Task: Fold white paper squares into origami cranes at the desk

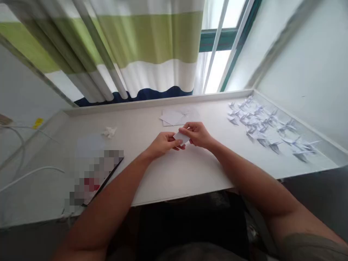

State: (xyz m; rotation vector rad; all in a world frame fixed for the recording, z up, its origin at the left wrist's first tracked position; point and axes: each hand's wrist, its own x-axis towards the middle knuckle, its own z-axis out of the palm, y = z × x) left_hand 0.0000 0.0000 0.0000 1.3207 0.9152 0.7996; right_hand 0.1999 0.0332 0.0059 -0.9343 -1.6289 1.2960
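A small folded piece of white paper [181, 137] is held up between my two hands, just above the white table. My left hand [164, 142] pinches its left side, thumb on top and fingers curled beneath. On the other side, my right hand [198, 134] grips the upper right edge between thumb and fingers. The fingers cover part of the paper, so its full shape is hidden. Right behind my hands lies a small stack of white paper sheets [172, 116].
Many folded paper cranes [261, 121] crowd the table's right side. To the left are a crumpled bit of paper [109, 132], a flat pale sheet [89, 145] and a blurred-out flat object [99, 177]. White cables [35, 175] run at far left. A raised rim [157, 101] borders the table's back.
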